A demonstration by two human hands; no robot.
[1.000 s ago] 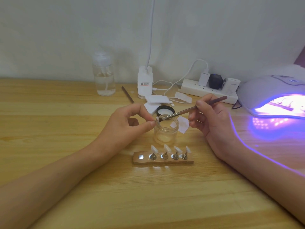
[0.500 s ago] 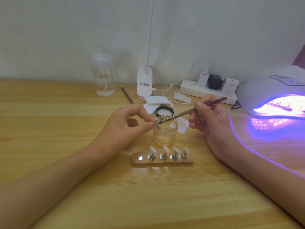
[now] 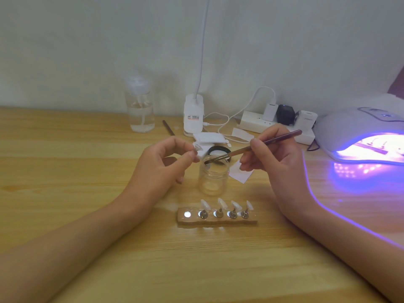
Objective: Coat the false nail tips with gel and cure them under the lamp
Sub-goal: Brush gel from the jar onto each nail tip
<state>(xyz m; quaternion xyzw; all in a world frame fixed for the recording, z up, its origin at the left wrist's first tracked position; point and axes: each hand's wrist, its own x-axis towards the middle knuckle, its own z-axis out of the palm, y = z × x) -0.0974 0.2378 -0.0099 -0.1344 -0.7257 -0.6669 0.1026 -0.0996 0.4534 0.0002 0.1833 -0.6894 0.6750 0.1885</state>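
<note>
My left hand (image 3: 161, 164) pinches a small false nail tip (image 3: 195, 149) between thumb and forefinger, just left of the open clear gel jar (image 3: 213, 177). My right hand (image 3: 274, 159) holds a brown brush (image 3: 258, 146) like a pen, its bristle end at the jar's mouth. In front of the jar lies a wooden holder strip (image 3: 216, 221) with several nail tips (image 3: 227, 205) standing on metal pegs; its leftmost peg spot is bare. At the right, the white curing lamp (image 3: 358, 130) glows violet.
The jar's black lid (image 3: 218, 150) and white wipes (image 3: 208, 138) lie behind the jar. At the back stand a clear pump bottle (image 3: 141, 112), a white desk-lamp base (image 3: 193, 115) and a power strip (image 3: 273, 123) with plugs. A second stick (image 3: 168, 127) lies nearby.
The brush tip has left the nail tip in my left hand and dropped to the jar's mouth. My left hand drew slightly left with the tip.
</note>
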